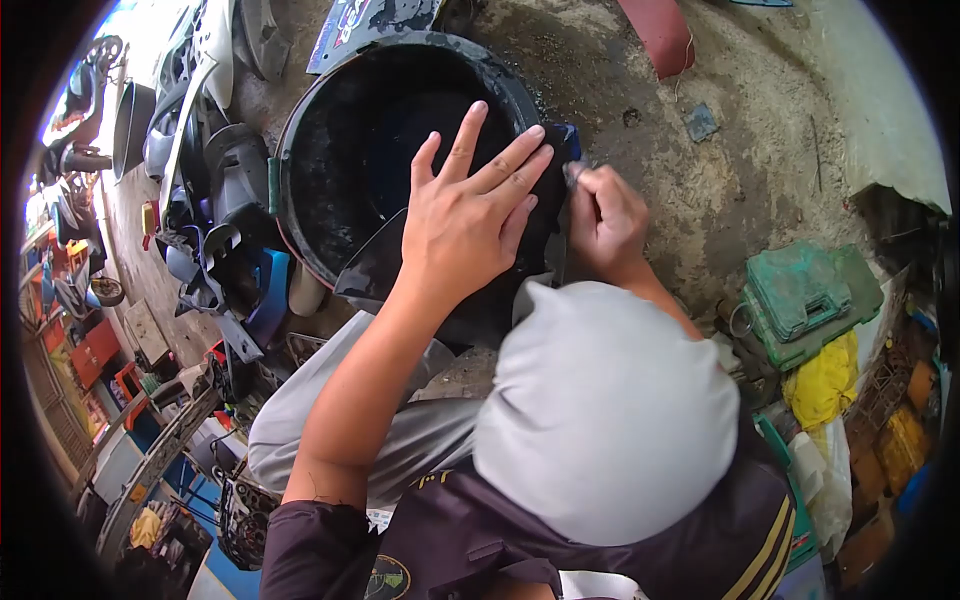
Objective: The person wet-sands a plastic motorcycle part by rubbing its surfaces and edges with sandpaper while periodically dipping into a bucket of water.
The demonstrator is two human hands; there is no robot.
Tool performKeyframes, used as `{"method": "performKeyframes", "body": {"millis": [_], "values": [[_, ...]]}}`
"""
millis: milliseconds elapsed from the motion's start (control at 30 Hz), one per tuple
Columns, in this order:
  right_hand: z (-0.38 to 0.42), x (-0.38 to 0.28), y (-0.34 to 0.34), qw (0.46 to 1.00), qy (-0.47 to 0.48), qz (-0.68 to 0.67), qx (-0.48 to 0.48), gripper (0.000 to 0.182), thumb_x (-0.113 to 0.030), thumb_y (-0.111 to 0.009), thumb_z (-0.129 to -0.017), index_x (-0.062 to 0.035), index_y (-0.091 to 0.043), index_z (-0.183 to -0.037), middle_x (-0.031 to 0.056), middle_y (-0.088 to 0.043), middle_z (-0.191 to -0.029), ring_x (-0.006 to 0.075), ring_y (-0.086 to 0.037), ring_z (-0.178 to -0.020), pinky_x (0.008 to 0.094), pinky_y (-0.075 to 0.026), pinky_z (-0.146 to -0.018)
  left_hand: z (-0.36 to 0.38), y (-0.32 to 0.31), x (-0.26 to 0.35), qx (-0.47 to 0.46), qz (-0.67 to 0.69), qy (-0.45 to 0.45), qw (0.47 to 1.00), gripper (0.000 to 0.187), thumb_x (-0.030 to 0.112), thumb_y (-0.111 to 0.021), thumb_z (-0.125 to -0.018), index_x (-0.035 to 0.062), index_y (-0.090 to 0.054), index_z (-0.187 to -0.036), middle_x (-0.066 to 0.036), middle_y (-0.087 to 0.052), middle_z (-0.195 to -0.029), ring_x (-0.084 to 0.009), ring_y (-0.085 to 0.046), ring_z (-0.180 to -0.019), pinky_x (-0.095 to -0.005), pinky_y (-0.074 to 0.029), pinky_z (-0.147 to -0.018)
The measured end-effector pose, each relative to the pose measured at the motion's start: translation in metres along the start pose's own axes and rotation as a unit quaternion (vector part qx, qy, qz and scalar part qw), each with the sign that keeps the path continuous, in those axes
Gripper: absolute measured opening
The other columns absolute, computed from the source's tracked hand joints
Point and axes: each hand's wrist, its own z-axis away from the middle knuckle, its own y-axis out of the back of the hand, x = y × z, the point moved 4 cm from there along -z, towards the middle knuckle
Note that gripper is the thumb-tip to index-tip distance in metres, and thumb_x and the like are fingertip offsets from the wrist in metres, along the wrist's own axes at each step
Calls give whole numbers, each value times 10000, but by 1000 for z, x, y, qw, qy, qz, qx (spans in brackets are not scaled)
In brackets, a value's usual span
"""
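Observation:
A large round black tub stands on the floor before me. A dark, flat panel-like piece with a bit of blue at its far corner lies across the tub's near right rim; its full shape is hidden. My left hand is spread open over this dark piece, palm down, with fingers extended. Just right of the piece's edge, my right hand is closed in a pinch, with a small greyish thing at its fingertips that is too small to name. My grey-trousered knee covers the piece's near side.
Dark plastic body parts are piled at the left. To the right lie a green tool case and a yellow cloth or bag. A red strip and a small grey scrap lie on the concrete floor.

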Motion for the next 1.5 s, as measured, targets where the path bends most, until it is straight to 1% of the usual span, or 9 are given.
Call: {"method": "performKeyframes", "body": {"millis": [400, 533, 567, 633, 767, 1000, 1133, 1233, 1500], "values": [[-4, 17, 5, 999, 46, -11, -21, 152, 104, -680, -948, -10, -688, -1049, 148, -669, -819, 288, -665, -657, 381, -536, -600, -4, -5, -1, -18, 4, 17, 1000, 513, 190, -728, -970, 235, -709, -1481, 37, -626, -1598, -370, -377, -1621, -558, -252, -1275], [-4, 18, 10, 997, 57, -7, -46, 164, 89, -689, -948, -21, -710, -1068, 133, -654, -803, 296, -669, -670, 389, -543, -614, -3, -9, 0, -5, -9, 15, 1000, 484, 229, -728, -984, 268, -709, -1466, 75, -612, -1600, -348, -381, -1612, -604, -276, -1244], [-12, 20, 10, 997, -12, 11, -74, 120, 33, -699, -955, -27, -670, -1054, 140, -628, -833, 330, -645, -697, 442, -540, -634, -1, -10, 1, -5, -5, 17, 1000, 482, 230, -726, -985, 267, -710, -1465, 75, -612, -1599, -348, -386, -1609, -606, -277, -1243], [-26, 23, 5, 999, 35, -10, -21, 148, 47, -705, -940, -30, -671, -1061, 135, -607, -813, 335, -638, -688, 441, -538, -630, -3, -8, 1, 4, -3, 16, 1000, 479, 233, -723, -986, 266, -711, -1464, 75, -614, -1597, -349, -397, -1602, -610, -278, -1241], [3, 9, 6, 996, 61, -40, -47, 198, 78, -722, -905, -27, -666, -1063, 126, -578, -794, 331, -635, -687, 448, -525, -614, -7, -4, 1, 2, -15, 18, 1000, 505, 218, -731, -977, 260, -705, -1479, 50, -631, -1588, -346, -396, -1610, -551, -264, -1264], [-1, 10, 6, 998, 46, -18, -48, 176, 70, -711, -926, -21, -675, -1072, 133, -615, -814, 333, -641, -681, 442, -520, -612, -3, -4, 0, 8, 2, 25, 1000, 501, 211, -740, -968, 263, -716, -1466, 53, -636, -1582, -342, -399, -1609, -540, -273, -1256], [-26, 15, 9, 999, 6, -1, -48, 126, 62, -701, -947, -25, -676, -1034, 144, -659, -834, 332, -683, -708, 425, -558, -644, -2, -7, 0, 18, 2, 18, 1000, 460, 242, -740, -974, 250, -733, -1433, 75, -634, -1572, -344, -416, -1590, -603, -305, -1216], [-17, 16, 4, 999, 19, 5, -31, 122, 62, -700, -952, -16, -680, -1043, 151, -682, -844, 342, -698, -719, 418, -564, -648, -2, -6, -1, 13, 1, 22, 1000, 491, 214, -740, -973, 264, -720, -1461, 57, -639, -1579, -340, -401, -1607, -548, -275, -1252], [-13, 12, 7, 999, 14, 12, -51, 145, 65, -696, -947, -5, -686, -1074, 151, -686, -862, 336, -689, -715, 433, -573, -663, -2, -5, -1, 15, 11, 25, 1000, 476, 224, -740, -976, 262, -725, -1450, 61, -638, -1580, -338, -403, -1607, -556, -269, -1260]]}}
